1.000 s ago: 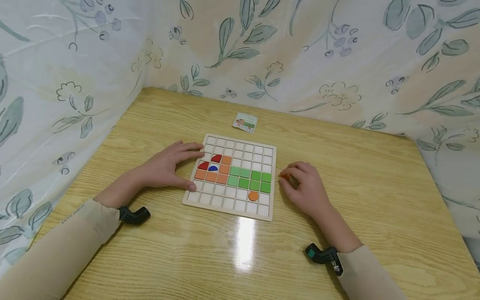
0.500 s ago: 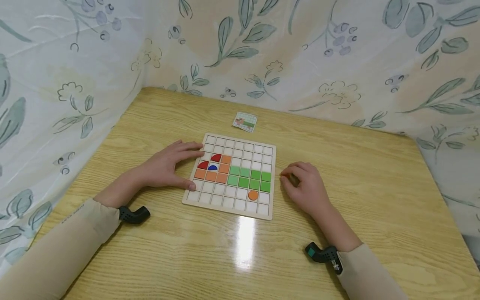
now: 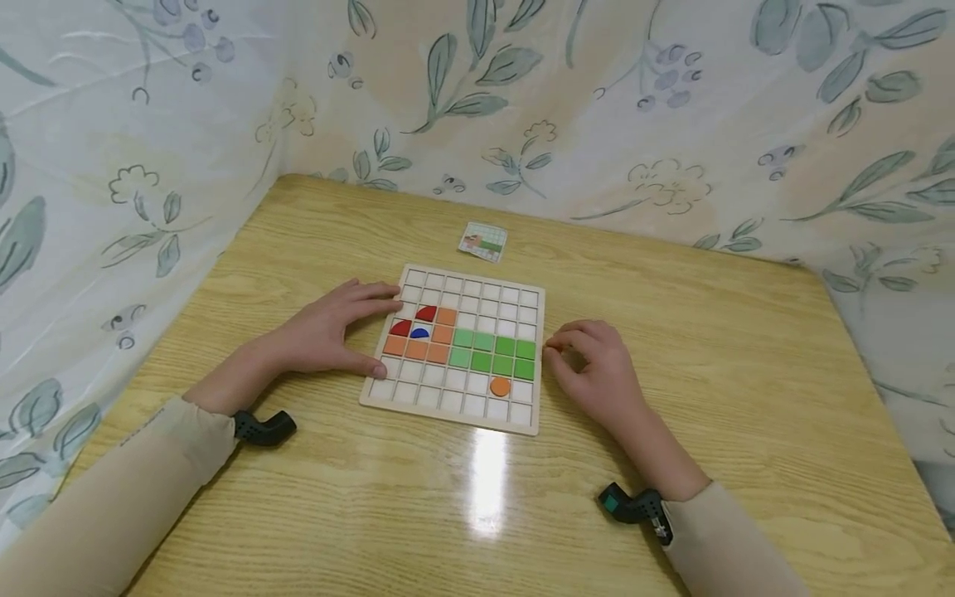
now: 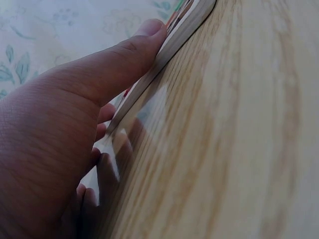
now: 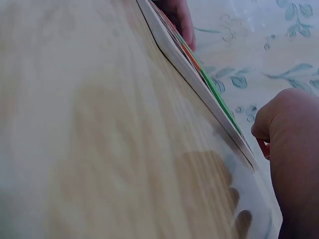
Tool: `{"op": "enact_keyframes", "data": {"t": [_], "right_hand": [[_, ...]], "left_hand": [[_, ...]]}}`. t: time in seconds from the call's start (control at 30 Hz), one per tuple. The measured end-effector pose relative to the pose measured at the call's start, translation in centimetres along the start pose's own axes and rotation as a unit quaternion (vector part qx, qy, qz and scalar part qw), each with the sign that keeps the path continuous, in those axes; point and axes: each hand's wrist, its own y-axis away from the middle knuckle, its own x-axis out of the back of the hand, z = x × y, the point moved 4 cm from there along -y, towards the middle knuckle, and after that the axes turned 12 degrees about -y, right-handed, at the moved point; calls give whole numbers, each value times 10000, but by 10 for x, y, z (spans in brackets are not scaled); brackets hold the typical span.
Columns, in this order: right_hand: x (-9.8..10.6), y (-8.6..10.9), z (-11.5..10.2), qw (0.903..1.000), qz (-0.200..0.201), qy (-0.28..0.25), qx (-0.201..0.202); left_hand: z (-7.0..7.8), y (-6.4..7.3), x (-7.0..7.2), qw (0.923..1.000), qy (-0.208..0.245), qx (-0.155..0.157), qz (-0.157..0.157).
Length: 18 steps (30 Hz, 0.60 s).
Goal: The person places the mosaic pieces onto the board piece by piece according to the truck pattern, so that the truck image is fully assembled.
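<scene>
A square wooden grid board lies flat on the table in the head view, with orange, green, red and blue pieces in its cells. My left hand is spread at the board's left side. Its thumb rests on the rim, and its fingertips reach the edge farther up. Just off the right edge, my right hand has thumb and forefinger together, pinching a small orange piece mostly hidden by the fingers. One orange disc sits in a cell below the green squares.
A small pattern card lies behind the board. The wooden table meets a floral cloth at the back and left. A dark wrist device is worn on each arm.
My right hand has moved slightly left, closer to the board's edge, and the orange piece in its fingers shows less. My left hand stays at the board.
</scene>
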Motion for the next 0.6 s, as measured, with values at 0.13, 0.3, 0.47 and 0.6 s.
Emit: {"op": "enact_keyframes", "data": {"t": [0.13, 0.3, 0.47, 0.6], "right_hand": [[-8, -2, -8, 9996, -78, -141, 240], [-21, -2, -20, 9987, -150, -313, 366], [-41, -7, -34, 9972, -399, -422, 472], [-54, -15, -47, 9957, -536, -455, 608]], "left_hand": [[-1, 1, 0, 10000, -17, 30, 7], [0, 0, -1, 10000, -23, 24, 3], [0, 1, 0, 10000, -8, -3, 19], [1, 0, 1, 10000, 8, -56, 52]]}}
